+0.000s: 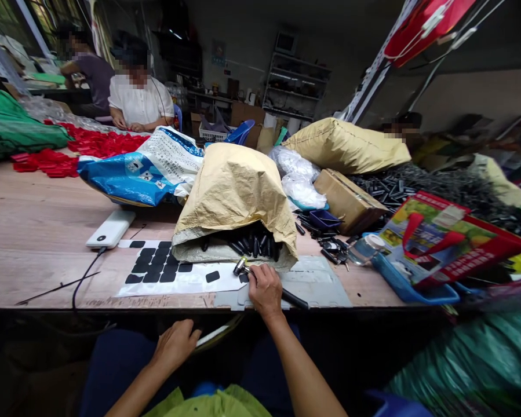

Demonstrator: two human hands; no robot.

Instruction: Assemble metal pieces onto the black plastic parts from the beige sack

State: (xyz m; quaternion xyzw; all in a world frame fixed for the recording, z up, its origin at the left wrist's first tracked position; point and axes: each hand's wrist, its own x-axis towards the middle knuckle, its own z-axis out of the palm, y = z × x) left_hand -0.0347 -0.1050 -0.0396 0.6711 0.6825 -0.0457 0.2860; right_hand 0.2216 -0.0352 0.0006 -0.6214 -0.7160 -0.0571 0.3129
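Observation:
My right hand [264,289] rests on the near table edge with its fingers curled round a small metal-tipped tool [240,266] whose black handle [294,299] sticks out to the right. It sits just in front of a tan paper sack [234,197] that lies open with several black cylindrical parts [255,243] spilling from its mouth. Left of the hand lies a white sheet with black adhesive pads [158,266]. Below the table edge, my left hand [175,344] lies over my lap, its fingers closed on a thin white strip [212,335].
A white power bank [110,227] with a black cable lies at the left. A blue-white bag [142,168], red parts [82,147], a cardboard box [347,200], a blue tray with a red-handled bag [438,243] and heaps of black parts [438,185] crowd the table. Two people sit at the far left.

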